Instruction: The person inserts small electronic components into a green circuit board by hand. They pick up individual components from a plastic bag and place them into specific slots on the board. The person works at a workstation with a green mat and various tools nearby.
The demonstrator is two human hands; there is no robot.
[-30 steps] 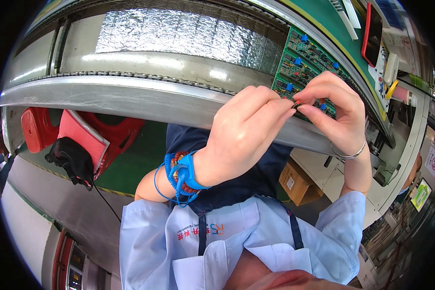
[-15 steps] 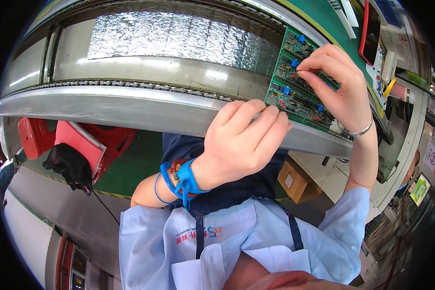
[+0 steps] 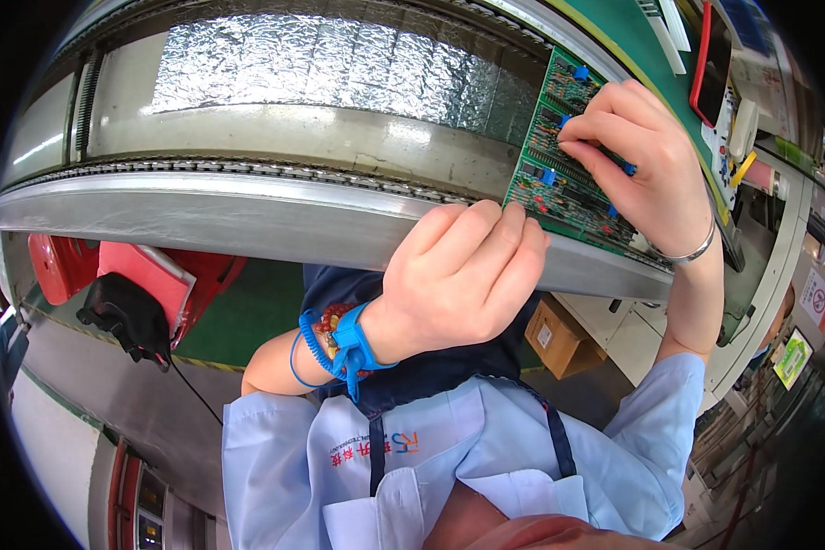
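A green circuit board (image 3: 573, 203) with rows of small parts, among them blue blocks and red dots, sits across the conveyor at its right end. My right hand (image 3: 651, 160) is over the board with thumb and forefinger pinched together beside a blue component; whatever lies between the tips is hidden. At the board's near left corner, my left hand (image 3: 463, 275) rests on the metal rail (image 3: 247, 206) with curled fingers. Its fingertips touch the corner, and what they hold, if anything, cannot be seen. A blue wrist strap (image 3: 353, 339) with a coiled cord circles my left wrist.
Shiny foil sheeting (image 3: 312, 69) lies inside the conveyor, left of the board. Past the far rail are a red-framed device (image 3: 710, 69) and white strips (image 3: 665, 37). Red chairs (image 3: 64, 266) with a black bag (image 3: 128, 316) and a cardboard box (image 3: 564, 339) stand below the conveyor.
The board appears slightly farther right in view. My right hand remains pinched, its fingertips shifted a little left across the board; my left hand stays at the near corner.
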